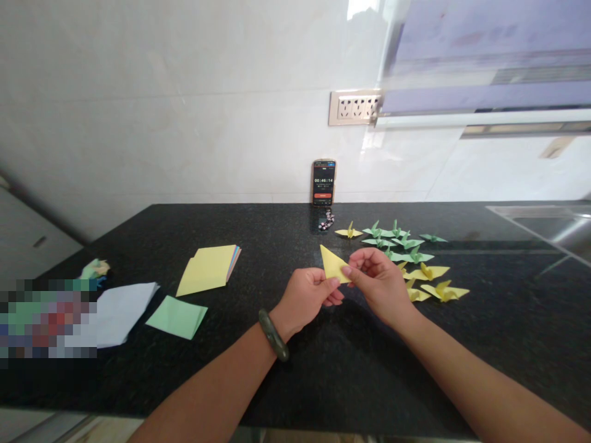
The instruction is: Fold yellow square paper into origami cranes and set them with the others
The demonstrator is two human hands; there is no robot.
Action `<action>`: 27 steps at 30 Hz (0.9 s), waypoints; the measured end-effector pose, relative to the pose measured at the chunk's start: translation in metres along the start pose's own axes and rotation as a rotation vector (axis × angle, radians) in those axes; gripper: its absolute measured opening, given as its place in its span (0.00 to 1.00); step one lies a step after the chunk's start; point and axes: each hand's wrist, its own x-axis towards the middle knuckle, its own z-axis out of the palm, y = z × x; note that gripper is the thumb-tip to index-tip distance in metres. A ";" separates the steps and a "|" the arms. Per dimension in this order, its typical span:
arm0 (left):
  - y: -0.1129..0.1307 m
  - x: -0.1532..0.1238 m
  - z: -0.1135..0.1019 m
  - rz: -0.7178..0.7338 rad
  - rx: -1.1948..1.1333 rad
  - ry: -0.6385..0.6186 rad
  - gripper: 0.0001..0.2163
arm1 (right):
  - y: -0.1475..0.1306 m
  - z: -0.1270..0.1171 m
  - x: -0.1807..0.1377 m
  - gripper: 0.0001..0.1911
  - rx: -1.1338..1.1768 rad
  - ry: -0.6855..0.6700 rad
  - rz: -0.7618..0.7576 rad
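Between my two hands, above the dark countertop, is a yellow sheet of paper (333, 264) folded to a triangle, one point up. My left hand (310, 292) pinches its lower left part between thumb and fingers. At the right corner, my right hand (381, 280) grips the same paper with thumb and fingertips. Just beyond my right hand lie several folded yellow paper cranes (446, 291) and several green paper cranes (406, 241). A single yellow paper crane (349, 231) sits farther back.
To the left lie a stack of yellow paper (207, 267), a green paper sheet (178, 317) and white paper (124, 311). A phone (324, 183) showing a timer leans on the wall below a socket panel (354, 107). A sink (549, 224) is at right.
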 end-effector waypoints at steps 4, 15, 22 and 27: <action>-0.001 0.000 0.000 0.010 -0.011 0.005 0.08 | 0.001 0.000 0.000 0.16 -0.003 0.001 0.016; 0.000 0.000 -0.004 0.030 -0.028 -0.042 0.14 | -0.001 -0.009 0.001 0.15 -0.175 -0.116 0.110; 0.001 0.001 -0.002 -0.010 -0.107 -0.018 0.17 | 0.001 -0.011 0.004 0.14 -0.112 -0.044 0.128; -0.002 0.000 -0.001 0.042 0.005 -0.060 0.10 | -0.003 -0.008 0.001 0.15 -0.167 -0.115 0.119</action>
